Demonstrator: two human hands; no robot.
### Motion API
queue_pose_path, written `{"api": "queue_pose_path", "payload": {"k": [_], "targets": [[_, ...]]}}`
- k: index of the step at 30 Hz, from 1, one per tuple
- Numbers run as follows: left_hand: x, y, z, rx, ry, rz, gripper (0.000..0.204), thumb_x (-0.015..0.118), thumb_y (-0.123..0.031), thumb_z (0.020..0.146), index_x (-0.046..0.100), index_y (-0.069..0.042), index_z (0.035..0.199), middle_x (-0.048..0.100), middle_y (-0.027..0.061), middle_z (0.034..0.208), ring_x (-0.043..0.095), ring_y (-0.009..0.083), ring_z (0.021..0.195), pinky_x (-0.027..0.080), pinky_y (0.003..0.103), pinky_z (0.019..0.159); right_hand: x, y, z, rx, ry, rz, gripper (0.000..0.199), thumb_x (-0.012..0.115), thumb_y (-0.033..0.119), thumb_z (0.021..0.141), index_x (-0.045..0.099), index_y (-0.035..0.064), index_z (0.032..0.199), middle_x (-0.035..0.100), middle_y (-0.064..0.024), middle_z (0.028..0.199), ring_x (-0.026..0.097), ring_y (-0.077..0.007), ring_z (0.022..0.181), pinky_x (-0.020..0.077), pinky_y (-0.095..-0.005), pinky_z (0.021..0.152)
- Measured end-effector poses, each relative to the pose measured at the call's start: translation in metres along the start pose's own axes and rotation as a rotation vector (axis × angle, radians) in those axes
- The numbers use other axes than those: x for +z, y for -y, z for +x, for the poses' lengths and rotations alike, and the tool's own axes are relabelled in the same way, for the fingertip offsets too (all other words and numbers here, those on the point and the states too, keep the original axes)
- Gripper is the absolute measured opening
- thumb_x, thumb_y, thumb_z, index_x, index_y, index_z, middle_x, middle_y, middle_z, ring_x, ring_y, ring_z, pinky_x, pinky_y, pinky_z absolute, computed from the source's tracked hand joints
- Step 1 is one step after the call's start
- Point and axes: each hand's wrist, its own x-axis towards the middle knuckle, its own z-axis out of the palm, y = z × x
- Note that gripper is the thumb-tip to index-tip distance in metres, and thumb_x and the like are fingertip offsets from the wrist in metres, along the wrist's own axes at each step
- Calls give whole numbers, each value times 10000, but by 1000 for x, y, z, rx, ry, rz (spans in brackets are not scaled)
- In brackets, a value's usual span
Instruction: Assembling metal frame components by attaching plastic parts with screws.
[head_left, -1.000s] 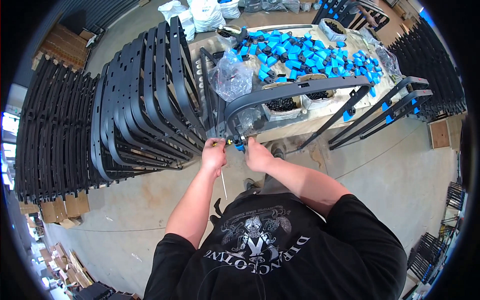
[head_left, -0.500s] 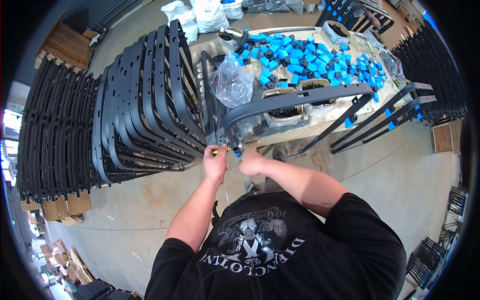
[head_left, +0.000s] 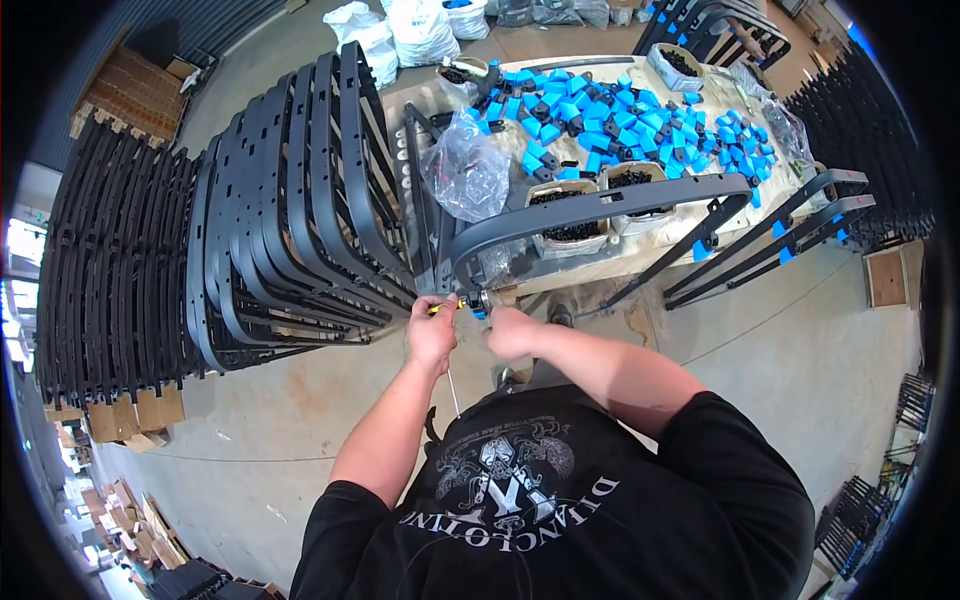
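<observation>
My left hand (head_left: 432, 335) is closed round a yellow-and-black handled screwdriver (head_left: 436, 309), whose thin shaft appears to run down below the hand, toward my body. Just right of it my right hand (head_left: 513, 333) is closed at the near lower end of a black curved metal frame (head_left: 600, 205). A small blue-and-black fitting (head_left: 477, 312) sits between the two hands at that end. What the right fingers grip is hidden by the hand itself. The frame stands at the table's near edge, its bend arching over the tabletop.
Many black frames (head_left: 290, 200) stand stacked at the left. On the table (head_left: 640, 262) lie a heap of blue-and-black fittings (head_left: 620, 120), a clear plastic bag (head_left: 468, 175) and boxes of small black parts (head_left: 570, 240). More frames (head_left: 790, 235) with blue fittings lean at the right.
The whole view has shifted slightly. Both hands keep their places by the frame end, with the screwdriver still in the left hand.
</observation>
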Motion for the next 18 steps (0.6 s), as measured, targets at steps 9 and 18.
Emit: {"api": "queue_pose_path", "payload": {"k": [9, 18], "targets": [[2, 10, 11, 61, 4, -4, 209, 694, -233, 977, 508, -139, 958, 422, -56, 593, 317, 48, 413, 216, 253, 351, 22, -23, 19, -129, -163, -73, 364, 610, 214, 918, 590, -122, 1056, 683, -196, 869, 725, -377, 703, 576, -558, 575], [1, 5, 7, 22, 15, 9, 237, 726, -254, 951, 547, -103, 982, 500, -13, 615, 394, 87, 451, 288, 296, 393, 14, -22, 20, -104, -34, -105, 257, 575, 195, 932, 611, -37, 1036, 676, -157, 814, 702, -317, 684, 563, -512, 559]]}}
